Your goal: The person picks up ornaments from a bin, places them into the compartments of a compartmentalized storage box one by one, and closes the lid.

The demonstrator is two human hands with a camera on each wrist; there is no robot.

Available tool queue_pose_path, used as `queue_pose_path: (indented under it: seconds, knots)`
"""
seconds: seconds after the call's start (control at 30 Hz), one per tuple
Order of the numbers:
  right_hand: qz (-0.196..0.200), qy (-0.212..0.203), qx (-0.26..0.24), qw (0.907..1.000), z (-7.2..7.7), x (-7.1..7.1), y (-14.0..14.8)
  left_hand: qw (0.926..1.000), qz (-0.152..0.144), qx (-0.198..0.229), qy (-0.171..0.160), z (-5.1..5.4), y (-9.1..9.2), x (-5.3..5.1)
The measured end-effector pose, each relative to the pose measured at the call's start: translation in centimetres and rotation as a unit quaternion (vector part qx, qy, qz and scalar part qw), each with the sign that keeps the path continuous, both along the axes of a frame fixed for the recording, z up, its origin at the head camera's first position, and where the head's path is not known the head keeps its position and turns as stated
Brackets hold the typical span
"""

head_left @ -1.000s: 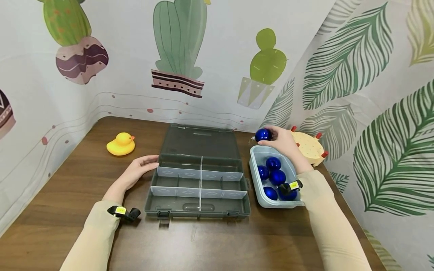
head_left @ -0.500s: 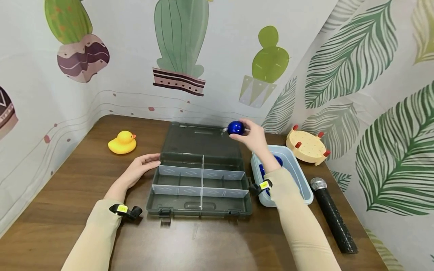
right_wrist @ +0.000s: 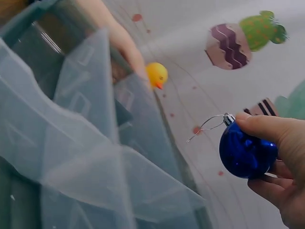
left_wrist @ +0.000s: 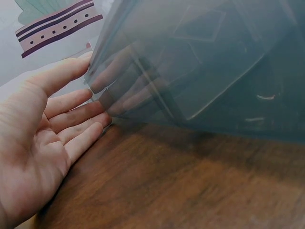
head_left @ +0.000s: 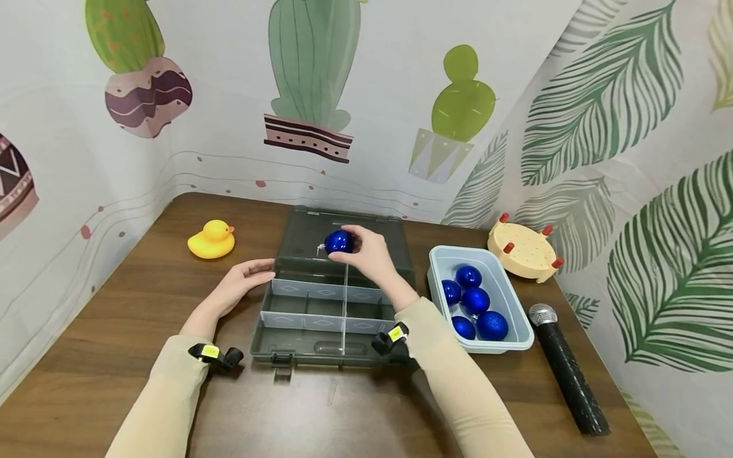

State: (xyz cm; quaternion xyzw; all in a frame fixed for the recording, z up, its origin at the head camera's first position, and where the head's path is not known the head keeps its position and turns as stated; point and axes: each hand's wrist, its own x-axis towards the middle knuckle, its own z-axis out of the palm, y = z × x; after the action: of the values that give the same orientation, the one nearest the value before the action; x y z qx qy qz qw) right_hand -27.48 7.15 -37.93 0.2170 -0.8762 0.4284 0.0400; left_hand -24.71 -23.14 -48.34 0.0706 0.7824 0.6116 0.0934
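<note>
My right hand (head_left: 369,254) pinches a shiny blue Christmas ball (head_left: 338,242) above the back of a dark, see-through organizer box (head_left: 298,350). In the right wrist view the ball (right_wrist: 248,151) shows a silver cap with a string loop, thumb on one side and fingers on the other. Pale dividers (head_left: 303,321) split the box into compartments, and its lid (head_left: 303,232) lies folded back. With fingers nearly straight, my left hand (head_left: 235,289) touches the box's left side; in the left wrist view those fingertips (left_wrist: 97,129) meet the box wall. Several blue balls (head_left: 475,300) lie in a light-blue tub (head_left: 515,318).
A yellow rubber duck (head_left: 212,240) sits at the back left of the wooden table (head_left: 143,305). Right of the tub lies a black microphone (head_left: 569,375) with a silver head. Behind it is a cream oval piece with red-tipped pegs (head_left: 523,251). A patterned cloth hangs behind.
My right hand has carried the blue ball leftward from above the tub's far edge to over the box. The tub's balls and the microphone have come into view. The left hand stays put.
</note>
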Motion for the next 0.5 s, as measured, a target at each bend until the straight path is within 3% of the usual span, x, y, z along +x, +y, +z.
queue_pose_path:
  seconds: [0.5]
  knots:
    - [0.034,-0.029,0.067,0.9967,-2.1,1.0,-3.0,1.0,0.002,0.001,0.0,0.1,0.0,0.1]
